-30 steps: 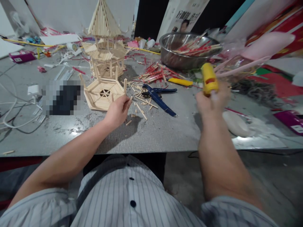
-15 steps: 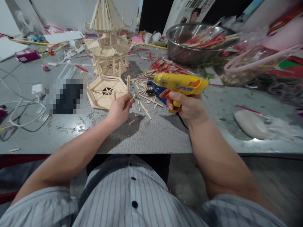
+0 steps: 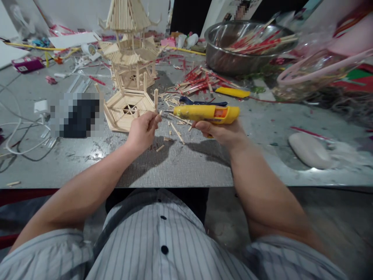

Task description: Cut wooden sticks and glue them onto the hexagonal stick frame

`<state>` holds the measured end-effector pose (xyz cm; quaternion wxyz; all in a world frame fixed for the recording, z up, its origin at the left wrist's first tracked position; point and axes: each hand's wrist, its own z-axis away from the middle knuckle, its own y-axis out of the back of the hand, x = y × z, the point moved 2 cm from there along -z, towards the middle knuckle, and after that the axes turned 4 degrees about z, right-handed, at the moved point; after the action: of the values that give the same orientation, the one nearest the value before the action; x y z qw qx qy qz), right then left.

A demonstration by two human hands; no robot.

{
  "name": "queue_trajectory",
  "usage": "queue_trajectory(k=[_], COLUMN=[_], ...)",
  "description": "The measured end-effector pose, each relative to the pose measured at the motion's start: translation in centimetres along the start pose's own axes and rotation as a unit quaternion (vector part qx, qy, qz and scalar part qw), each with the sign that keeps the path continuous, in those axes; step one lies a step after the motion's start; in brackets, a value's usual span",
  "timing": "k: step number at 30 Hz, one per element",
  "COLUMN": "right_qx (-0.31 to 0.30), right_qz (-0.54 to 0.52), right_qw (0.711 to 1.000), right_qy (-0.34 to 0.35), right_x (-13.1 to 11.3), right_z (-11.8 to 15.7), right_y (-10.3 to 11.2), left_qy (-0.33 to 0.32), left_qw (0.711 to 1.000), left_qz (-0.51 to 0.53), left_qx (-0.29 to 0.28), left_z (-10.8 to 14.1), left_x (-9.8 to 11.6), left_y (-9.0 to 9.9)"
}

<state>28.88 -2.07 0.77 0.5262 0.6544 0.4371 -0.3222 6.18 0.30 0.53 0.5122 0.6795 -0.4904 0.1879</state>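
Note:
My right hand is wrapped round a yellow hot glue gun, its nozzle pointing left. A short wooden stick is pinched in my left hand, its end just left of the nozzle; whether they touch I cannot tell. Behind that hand lies a six-sided wooden base with short upright posts along its rim. A tiered pagoda model made of sticks stands just beyond it. Blue-handled pliers are partly hidden behind the glue gun.
Cut stick pieces lie scattered between my hands. Farther back are red-wrapped chopsticks, a yellow cutter and a steel bowl. A pink-handled basket and grey stone sit right. White cables run at left.
The glue gun has come left and down, tilting so its nozzle sits close to the stick in my left hand. The yellow cutter behind it has come into view.

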Motion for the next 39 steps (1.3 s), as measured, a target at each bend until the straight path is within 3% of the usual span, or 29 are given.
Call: queue_trajectory(k=[9,16,32,39], right_qx=[0.011,0.0,0.006,0.018], right_qz=[0.003,0.015,-0.044,-0.022], right_qw=[1.0,1.0,0.999,0.999], right_qy=[-0.011,0.022,-0.016,-0.03], right_x=[-0.58,-0.25,-0.49,-1.03], right_z=[-0.05,-0.12,-0.19,-0.06], right_y=[-0.28,-0.28,-0.42,-0.33], left_qy=[0.002,0.002,-0.007,-0.004], left_qw=[1.0,1.0,1.0,1.0], left_qz=[0.011,0.0,-0.02,-0.029], left_qx=[-0.004,-0.005,-0.004,-0.002], left_z=[0.02,-0.01,-0.04,-0.08], left_x=[-0.06,0.29,0.31,0.18], left_y=[-0.05,0.13,0.16,0.16])
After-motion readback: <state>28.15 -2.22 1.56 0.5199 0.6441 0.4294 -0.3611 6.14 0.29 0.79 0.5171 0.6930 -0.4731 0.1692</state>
